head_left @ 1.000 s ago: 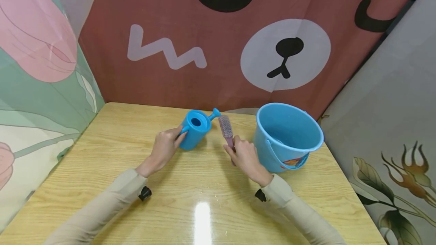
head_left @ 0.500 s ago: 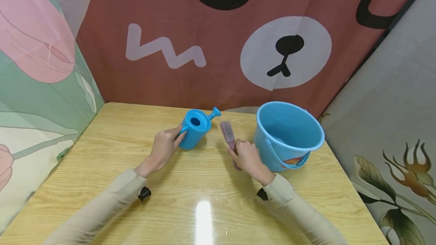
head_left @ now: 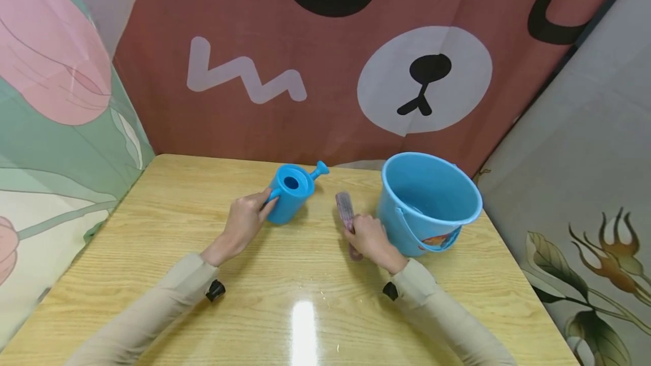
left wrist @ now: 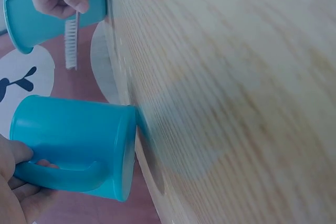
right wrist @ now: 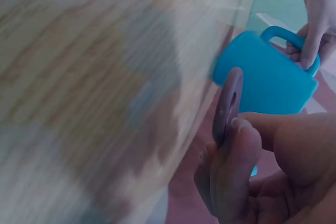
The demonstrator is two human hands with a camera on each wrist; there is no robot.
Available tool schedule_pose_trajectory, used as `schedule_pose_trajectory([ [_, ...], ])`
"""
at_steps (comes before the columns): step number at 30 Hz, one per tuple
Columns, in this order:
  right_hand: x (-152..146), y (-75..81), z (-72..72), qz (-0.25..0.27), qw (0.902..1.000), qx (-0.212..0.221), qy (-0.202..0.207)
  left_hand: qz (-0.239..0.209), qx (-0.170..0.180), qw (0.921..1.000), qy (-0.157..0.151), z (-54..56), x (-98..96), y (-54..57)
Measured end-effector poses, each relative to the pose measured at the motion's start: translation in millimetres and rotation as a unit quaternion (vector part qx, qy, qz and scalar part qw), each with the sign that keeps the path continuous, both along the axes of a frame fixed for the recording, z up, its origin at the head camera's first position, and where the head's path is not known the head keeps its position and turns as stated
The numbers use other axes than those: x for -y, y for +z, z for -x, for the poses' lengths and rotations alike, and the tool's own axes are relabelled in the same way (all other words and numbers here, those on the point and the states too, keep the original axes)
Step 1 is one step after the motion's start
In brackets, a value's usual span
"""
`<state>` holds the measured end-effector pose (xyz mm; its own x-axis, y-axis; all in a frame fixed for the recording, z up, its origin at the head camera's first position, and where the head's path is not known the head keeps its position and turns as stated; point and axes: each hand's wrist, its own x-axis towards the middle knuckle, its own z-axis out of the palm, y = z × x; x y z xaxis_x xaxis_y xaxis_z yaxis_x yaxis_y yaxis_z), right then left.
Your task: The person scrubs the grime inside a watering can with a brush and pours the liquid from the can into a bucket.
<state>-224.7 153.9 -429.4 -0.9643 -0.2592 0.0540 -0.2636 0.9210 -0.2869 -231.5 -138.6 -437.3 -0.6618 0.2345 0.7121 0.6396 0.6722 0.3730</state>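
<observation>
My left hand (head_left: 243, 220) grips the handle of a blue watering can (head_left: 291, 196), whose spout points to the back right. In the left wrist view the can's base (left wrist: 126, 153) shows close over the table, with fingers curled around the handle. My right hand (head_left: 372, 237) holds a purple brush (head_left: 345, 208) by its handle, bristles up and its head toward the back of the table. The handle's end (right wrist: 228, 103), with a slot in it, sticks out past my thumb in the right wrist view. The brush is between the can and a bucket.
A light blue bucket (head_left: 432, 196) with a lowered handle and a sticker stands on the right, right beside my right hand. The wooden table (head_left: 264, 309) ends at a bear-print cloth (head_left: 244, 123) at the back. Printed cloths hang on both sides.
The brush has been drawn back toward me and slightly right, and more of its handle end shows below my right hand. My left hand and the watering can have stayed in place.
</observation>
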Motion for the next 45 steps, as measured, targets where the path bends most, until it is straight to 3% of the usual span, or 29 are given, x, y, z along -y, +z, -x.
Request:
schedule_pose_trajectory([
  [11, -5, -13.5, 8.6, 0.028, 0.9951, 0.093, -0.017, 0.0, -0.006, 1.0, 0.002, 0.1, -0.4, 0.4],
  [36, -9, -17.9, 13.4, 0.011, 0.9913, 0.131, -0.006, -0.006, 0.006, 1.0, -0.001, 0.2, -0.6, 0.3],
  [45, -7, -19.2, 12.9, 0.029, 0.9903, 0.135, -0.012, -0.001, 0.008, 1.0, 0.001, -0.2, -0.7, 0.0],
])
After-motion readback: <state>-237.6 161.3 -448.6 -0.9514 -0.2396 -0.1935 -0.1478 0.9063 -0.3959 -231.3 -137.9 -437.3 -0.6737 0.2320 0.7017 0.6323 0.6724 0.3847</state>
